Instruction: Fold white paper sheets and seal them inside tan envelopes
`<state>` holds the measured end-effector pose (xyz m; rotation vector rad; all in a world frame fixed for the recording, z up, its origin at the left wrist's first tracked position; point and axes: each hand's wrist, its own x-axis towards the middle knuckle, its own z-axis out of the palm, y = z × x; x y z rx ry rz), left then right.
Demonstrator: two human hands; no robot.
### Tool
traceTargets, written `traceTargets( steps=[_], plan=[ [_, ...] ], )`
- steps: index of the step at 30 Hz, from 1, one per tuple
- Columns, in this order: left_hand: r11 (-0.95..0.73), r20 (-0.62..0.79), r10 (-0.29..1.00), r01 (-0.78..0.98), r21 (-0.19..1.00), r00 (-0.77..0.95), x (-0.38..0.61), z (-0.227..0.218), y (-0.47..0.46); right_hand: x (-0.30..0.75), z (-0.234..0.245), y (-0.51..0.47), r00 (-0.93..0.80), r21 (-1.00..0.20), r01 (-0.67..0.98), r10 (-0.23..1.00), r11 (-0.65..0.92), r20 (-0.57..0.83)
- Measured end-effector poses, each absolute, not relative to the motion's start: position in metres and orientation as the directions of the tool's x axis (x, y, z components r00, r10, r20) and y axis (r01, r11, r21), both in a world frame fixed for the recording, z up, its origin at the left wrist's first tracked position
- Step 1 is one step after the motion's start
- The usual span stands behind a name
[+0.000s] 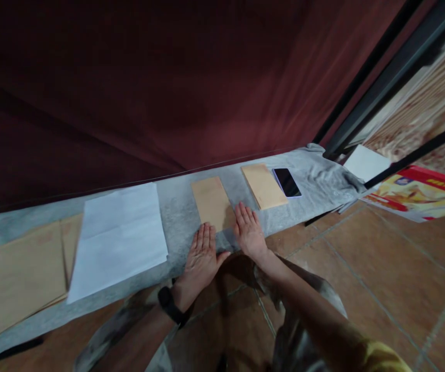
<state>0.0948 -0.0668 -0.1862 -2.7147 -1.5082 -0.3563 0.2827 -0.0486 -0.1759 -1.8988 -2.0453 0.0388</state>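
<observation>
A small tan envelope (211, 199) lies flat on the grey cloth in front of me. My left hand (204, 253) rests flat at its near left corner, fingers straight and thumb out to the side. At the near right corner lies my right hand (248, 230), palm down with its fingers stretched out. Neither hand grips anything. Just right of my right hand sits a stack of similar tan envelopes (265, 187). To my left hand's left is a pile of white paper sheets (120, 240), and beyond it are larger brown envelopes (25, 274), partly under the sheets.
A narrow bench covered in grey cloth (178, 201) runs across the view. A dark phone (287, 182) lies by the envelope stack. Behind hangs a dark red curtain (148, 93). Black metal bars (362, 93) and a red-and-yellow printed box (419, 194) are at the right, above the tiled floor (385, 268).
</observation>
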Motion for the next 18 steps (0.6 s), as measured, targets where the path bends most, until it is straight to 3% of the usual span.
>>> traceTargets(
  steps=[3, 5, 18],
  plan=[
    [-0.538, 0.188, 0.837, 0.835, 0.117, 0.513, 0.094, -0.187, -0.067, 0.274, -0.174, -0.057, -0.329, -0.282, 0.880, 0.920, 0.381, 0.214],
    [-0.547, 0.179, 0.833, 0.829, 0.117, 0.524, 0.092, -0.187, -0.067, 0.271, -0.176, -0.063, -0.406, -0.303, 0.844, 0.896, 0.443, 0.179],
    [-0.560, 0.182, 0.823, 0.822, 0.103, 0.538, 0.086, -0.181, -0.070, 0.295, -0.184, -0.069, -0.387, -0.262, 0.869, 0.906, 0.420, 0.171]
  ],
)
